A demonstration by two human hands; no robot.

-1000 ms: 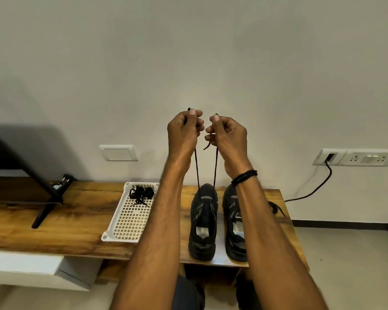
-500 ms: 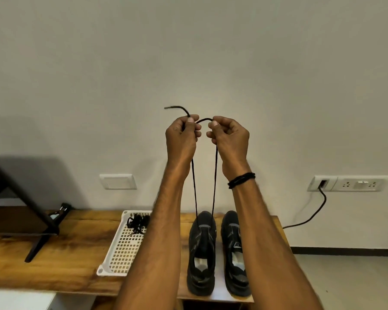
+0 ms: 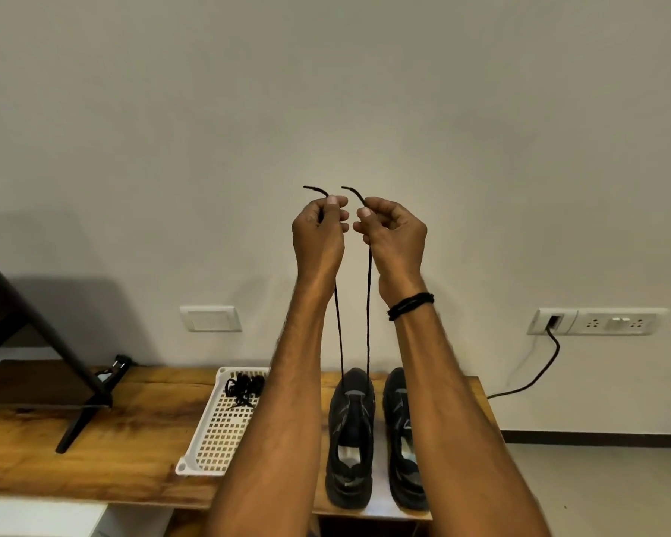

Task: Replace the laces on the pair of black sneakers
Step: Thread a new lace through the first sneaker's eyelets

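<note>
Two black sneakers stand side by side on the wooden bench, the left sneaker (image 3: pixel 350 439) and the right sneaker (image 3: pixel 403 439), toes toward the wall. A black lace (image 3: pixel 369 304) runs up in two taut strands from the left sneaker's front eyelets. My left hand (image 3: pixel 318 234) pinches one strand near its tip, and my right hand (image 3: pixel 394 234) pinches the other, both raised high above the shoes and close together. The two lace tips stick up above my fists. My right forearm covers part of the right sneaker.
A white perforated tray (image 3: pixel 217 439) lies left of the shoes with a bundle of black laces (image 3: pixel 245 383) at its far end. A dark stand leg (image 3: pixel 78 420) rests on the wooden bench (image 3: pixel 125 443) at left. A wall socket (image 3: pixel 597 321) with a black cable is at right.
Both hands have risen higher above the shoes, drawing the lace strands longer and straighter. The two lace tips now stand apart above my fists instead of crossing.
</note>
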